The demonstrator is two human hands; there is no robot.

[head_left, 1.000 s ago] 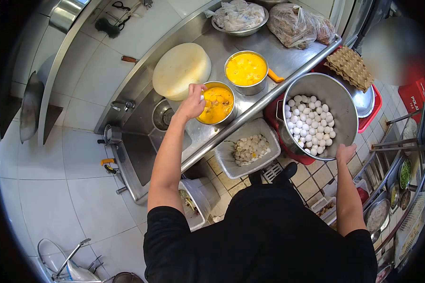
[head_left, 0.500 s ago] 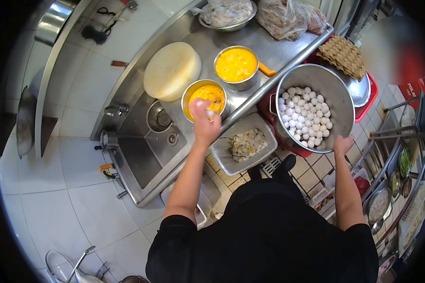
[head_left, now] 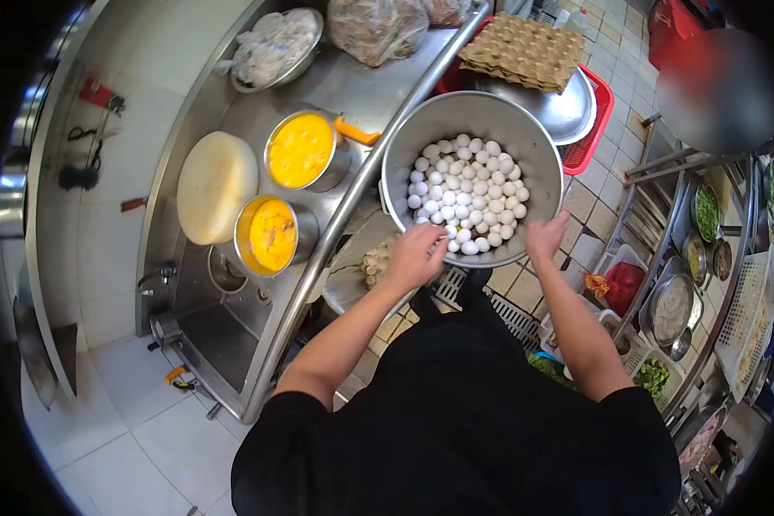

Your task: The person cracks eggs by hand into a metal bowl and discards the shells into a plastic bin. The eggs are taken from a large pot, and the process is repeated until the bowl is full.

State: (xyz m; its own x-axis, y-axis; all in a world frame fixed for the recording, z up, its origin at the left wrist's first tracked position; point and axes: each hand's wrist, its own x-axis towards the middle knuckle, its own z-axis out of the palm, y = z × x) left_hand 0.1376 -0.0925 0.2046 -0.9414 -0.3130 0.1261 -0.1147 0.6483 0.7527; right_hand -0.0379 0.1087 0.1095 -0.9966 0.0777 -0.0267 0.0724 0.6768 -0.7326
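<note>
A large steel stockpot (head_left: 525, 129) full of white eggs (head_left: 469, 193) stands in front of me, tilted my way. My right hand (head_left: 546, 236) grips its near right rim. At the near left rim is my left hand (head_left: 420, 256), its bent fingers over the edge beside the nearest eggs. Thumb and fingers look apart, and no egg shows between them. On the steel counter to the left are two metal pots, a nearer one (head_left: 306, 237) and a farther one (head_left: 339, 163), both holding cracked yellow eggs. Below the counter edge, a grey bin (head_left: 340, 297) contains eggshells (head_left: 377, 263).
A sink (head_left: 224, 344) and a round white board (head_left: 218, 189) lie left. Bagged food (head_left: 378, 30) and a bowl (head_left: 275, 73) sit at the back. Egg trays (head_left: 525, 52) rest above a red basket (head_left: 606, 120). Metal shelving (head_left: 662, 232) with food stands right.
My left hand has moved right, from above the nearer pot of cracked eggs to the stockpot's rim. My right hand stays on the stockpot. The view has turned to the right.
</note>
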